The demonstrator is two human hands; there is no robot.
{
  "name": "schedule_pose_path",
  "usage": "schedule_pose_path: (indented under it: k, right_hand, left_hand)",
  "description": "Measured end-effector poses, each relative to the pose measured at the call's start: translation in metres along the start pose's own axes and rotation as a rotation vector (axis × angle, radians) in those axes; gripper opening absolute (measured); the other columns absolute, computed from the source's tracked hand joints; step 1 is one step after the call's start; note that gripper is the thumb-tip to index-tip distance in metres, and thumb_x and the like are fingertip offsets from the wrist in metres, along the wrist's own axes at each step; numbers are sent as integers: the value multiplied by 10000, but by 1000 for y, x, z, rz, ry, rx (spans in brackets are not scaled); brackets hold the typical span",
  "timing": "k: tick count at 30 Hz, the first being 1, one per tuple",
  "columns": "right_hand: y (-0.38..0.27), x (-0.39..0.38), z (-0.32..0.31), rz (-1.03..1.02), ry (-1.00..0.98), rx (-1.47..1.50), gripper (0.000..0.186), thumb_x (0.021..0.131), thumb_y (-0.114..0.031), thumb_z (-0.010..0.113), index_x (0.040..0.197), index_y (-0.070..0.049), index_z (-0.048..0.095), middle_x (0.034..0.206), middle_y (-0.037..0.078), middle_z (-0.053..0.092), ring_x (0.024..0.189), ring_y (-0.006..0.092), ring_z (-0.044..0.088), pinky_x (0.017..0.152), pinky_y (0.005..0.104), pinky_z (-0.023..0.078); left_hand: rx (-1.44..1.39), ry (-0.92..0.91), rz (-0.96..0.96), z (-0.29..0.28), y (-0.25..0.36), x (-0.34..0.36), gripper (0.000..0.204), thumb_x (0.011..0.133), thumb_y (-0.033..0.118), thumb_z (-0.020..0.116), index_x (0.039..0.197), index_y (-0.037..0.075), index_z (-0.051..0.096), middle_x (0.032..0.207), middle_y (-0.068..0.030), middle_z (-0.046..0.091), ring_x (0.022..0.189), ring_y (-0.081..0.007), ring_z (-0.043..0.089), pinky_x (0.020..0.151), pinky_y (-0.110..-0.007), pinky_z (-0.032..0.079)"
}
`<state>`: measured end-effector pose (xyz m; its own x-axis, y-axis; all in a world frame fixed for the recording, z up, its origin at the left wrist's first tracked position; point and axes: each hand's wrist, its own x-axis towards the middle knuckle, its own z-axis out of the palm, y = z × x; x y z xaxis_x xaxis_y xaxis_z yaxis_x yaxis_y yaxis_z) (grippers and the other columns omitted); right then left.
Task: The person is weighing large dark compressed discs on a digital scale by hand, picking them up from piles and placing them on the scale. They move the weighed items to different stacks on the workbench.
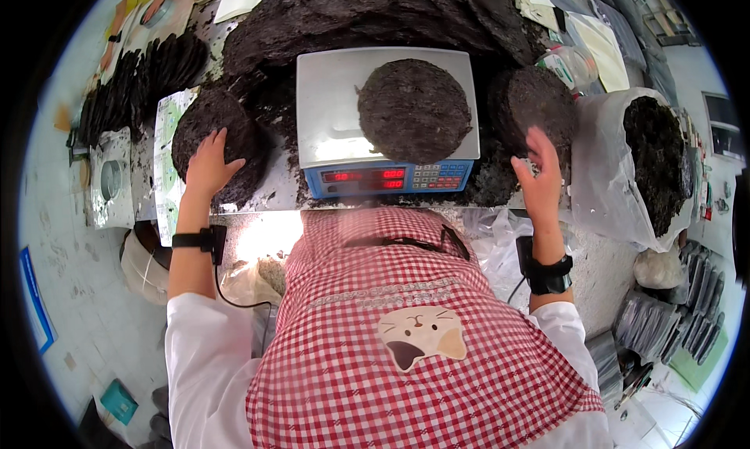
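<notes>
A dark, fibrous round cake, which looks like dried seaweed, lies on the right part of a blue digital scale's metal plate. The scale's red display is lit. To its left, my left hand rests with fingers spread on a similar dark round cake. My right hand is at the near edge of another dark round cake on the scale's right. Its fingers are apart and slightly blurred; I cannot tell whether they touch the cake. Neither hand grips anything.
A large dark heap of the same material lies behind the scale. A row of thin dark pieces stands at the far left. To the right is a plastic bag of dark material. A co-worker's hand shows at the upper left.
</notes>
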<state>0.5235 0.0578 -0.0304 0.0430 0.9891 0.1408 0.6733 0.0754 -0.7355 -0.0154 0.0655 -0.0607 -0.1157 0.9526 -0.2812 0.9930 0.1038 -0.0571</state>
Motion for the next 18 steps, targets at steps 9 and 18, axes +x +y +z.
schedule_pose_path:
  k: [9, 18]
  right_hand:
    - [203, -71, 60, 552, 107, -164, 775, 662, -247, 821, 1287, 35, 461, 1149, 190, 569, 1006, 305, 580, 877, 385, 463]
    - [167, -43, 119, 585, 30, -485, 724, 730, -155, 743, 1358, -55, 397, 1188, 153, 538, 1042, 337, 561, 872, 420, 462]
  left_hand:
    - [-183, 170, 695, -25, 251, -3, 963, 582, 295, 844, 1404, 131, 367, 1478, -131, 309, 1348, -330, 315, 1095, -496, 273]
    - [-495, 275, 599, -66, 249, -5, 370, 787, 114, 675, 1129, 7, 587, 1103, -165, 636, 1062, -312, 601, 934, -342, 451]
